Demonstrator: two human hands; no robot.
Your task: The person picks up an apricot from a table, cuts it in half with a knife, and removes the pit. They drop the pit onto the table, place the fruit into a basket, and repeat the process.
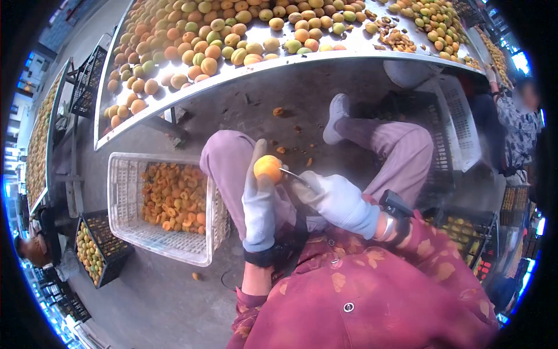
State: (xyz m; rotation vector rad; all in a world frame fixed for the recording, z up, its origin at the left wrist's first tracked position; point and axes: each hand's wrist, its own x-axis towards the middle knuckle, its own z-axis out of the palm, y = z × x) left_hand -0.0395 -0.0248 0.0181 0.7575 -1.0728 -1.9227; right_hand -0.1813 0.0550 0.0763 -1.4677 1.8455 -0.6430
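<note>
Nearest, at the bottom of the frame, is the wearer's red patterned shirt [349,291]. Just above it, near the centre, the gloved left hand [258,209] holds an orange fruit [268,169] between thumb and fingers, upright at their tips. To its right, the gloved right hand [337,200] is closed around a thin curved blade [302,177], whose long axis slants up and leftward. The key relation seems to be here: the blade's end meets the fruit's right side, or nearly so (touching or just short of it, I cannot tell). The fruit looks almost round, with no clear long axis; the left hand is the nearer, being in contact with it.

The right fingers hide any handle, and the fruit's underside is covered by the left glove.

Left of centre, beside the knee [229,157], a white crate [160,247] holds cut orange pieces [174,200]. Across the top, whole fruits [209,65] lie on a metal-edged table [349,55], cut off by the frame. At the far right edge, another person's patterned sleeve [514,116] shows, warped and blurred.
</note>
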